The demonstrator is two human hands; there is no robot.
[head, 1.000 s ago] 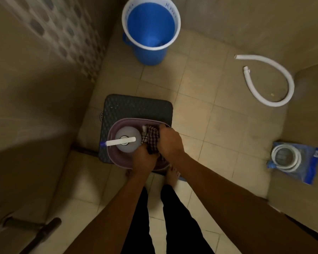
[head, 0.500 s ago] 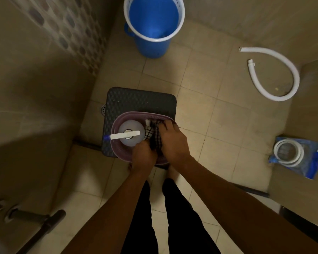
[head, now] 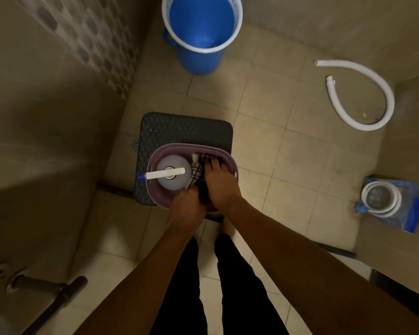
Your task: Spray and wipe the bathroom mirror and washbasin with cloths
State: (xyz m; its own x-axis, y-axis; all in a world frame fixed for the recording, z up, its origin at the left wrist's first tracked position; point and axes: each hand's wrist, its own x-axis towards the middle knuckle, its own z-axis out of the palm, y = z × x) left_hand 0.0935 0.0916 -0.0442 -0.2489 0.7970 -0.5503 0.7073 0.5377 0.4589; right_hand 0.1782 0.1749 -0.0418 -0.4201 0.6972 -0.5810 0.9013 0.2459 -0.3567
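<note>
A purple basket (head: 230, 163) stands on a dark woven stool (head: 179, 128) on the bathroom floor. Inside it a white spray bottle (head: 171, 175) stands upright, its nozzle pointing left. Beside the bottle lies a dark checked cloth (head: 197, 171). My left hand (head: 186, 209) is at the basket's near rim and grips the cloth's near end. My right hand (head: 221, 184) reaches into the basket's right half, its fingers curled into the cloth. The mirror and washbasin are out of view.
A blue bucket (head: 201, 32) with a white rim stands on the floor beyond the stool. A curved white hose (head: 373, 93) lies on the tiles at right. A packaged coiled hose (head: 385, 201) rests on a ledge. A dark pipe (head: 56, 291) runs at lower left.
My right hand has pushed deeper into the basket over the cloth, hiding more of it. My left hand stays at the near rim. The camera has shifted slightly.
</note>
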